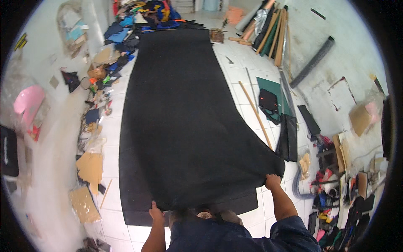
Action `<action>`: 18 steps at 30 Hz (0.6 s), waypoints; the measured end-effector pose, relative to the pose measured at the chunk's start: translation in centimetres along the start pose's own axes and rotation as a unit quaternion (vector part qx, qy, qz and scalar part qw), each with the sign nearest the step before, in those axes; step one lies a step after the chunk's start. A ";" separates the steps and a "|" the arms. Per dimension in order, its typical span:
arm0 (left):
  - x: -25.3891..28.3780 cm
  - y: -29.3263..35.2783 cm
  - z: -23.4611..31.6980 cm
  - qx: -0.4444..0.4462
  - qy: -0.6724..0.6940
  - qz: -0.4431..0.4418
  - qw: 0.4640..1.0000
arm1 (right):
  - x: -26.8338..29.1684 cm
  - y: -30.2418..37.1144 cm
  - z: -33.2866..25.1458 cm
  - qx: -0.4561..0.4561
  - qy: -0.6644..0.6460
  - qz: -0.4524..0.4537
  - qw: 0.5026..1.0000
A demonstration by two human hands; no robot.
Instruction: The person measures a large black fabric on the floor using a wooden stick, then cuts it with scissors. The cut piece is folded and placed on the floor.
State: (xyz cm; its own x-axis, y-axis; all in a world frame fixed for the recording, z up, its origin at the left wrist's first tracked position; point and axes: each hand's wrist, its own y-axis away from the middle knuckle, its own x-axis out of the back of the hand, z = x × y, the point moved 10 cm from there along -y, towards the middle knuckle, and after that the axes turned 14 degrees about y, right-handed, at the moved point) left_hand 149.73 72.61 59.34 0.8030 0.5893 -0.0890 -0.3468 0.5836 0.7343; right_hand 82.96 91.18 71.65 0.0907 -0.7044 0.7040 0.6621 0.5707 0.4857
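A long sheet of black fabric [180, 105] stretches away from me over the white tiled floor. At its near edge my left hand [156, 211] is closed on the fabric, thumb on top. My right hand [273, 181] grips the near right corner, which is pulled out to the right and lifted. Beneath the near edge shows another black layer [241, 203], lying flat; whether it is a separate sheet I cannot tell. The fingers under the fabric are hidden.
Fabric scraps [147, 14] are heaped at the far end. Along the left wall lie cardboard pieces [90, 168] and scraps. To the right are a wooden stick [255, 113], a black bag [268, 101], leaning rolls [275, 33] and a cluttered shelf [336, 185].
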 end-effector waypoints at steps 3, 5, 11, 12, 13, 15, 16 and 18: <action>7.3 -1.7 -6.8 0.067 -0.108 -0.002 0.992 | -6.0 0.0 -1.0 0.023 0.063 0.006 0.998; 14.6 -4.1 -9.4 0.067 -0.226 -0.116 0.965 | -9.8 0.2 -4.8 0.052 0.036 -0.038 0.997; 23.0 14.8 -14.7 -0.120 -0.251 -0.086 0.957 | -31.5 7.6 -7.7 0.032 0.013 -0.133 0.991; 24.9 17.5 -14.3 -0.177 -0.304 -0.092 0.932 | -32.2 10.9 -11.5 0.117 -0.028 -0.134 0.984; 25.5 19.8 -14.5 -0.226 -0.360 -0.108 0.899 | -32.8 14.6 -14.3 0.184 -0.090 -0.134 0.969; 24.0 24.2 -15.4 -0.250 -0.419 -0.160 0.858 | -31.3 24.3 -19.3 0.449 -0.228 -0.091 0.859; 21.9 27.3 -15.5 -0.285 -0.483 -0.211 0.801 | -29.6 28.9 -19.5 0.471 -0.302 -0.097 0.823; 16.9 32.8 -16.0 -0.342 -0.595 -0.318 0.654 | -29.7 34.0 -19.6 0.488 -0.313 -0.111 0.807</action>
State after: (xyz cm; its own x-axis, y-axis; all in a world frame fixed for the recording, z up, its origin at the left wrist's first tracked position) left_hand 144.14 110.67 71.18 0.5582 -0.5077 0.6562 0.4312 0.8533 0.2933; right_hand 117.33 123.22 57.13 -0.5454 -0.6583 0.5188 -0.3180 0.7352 0.5987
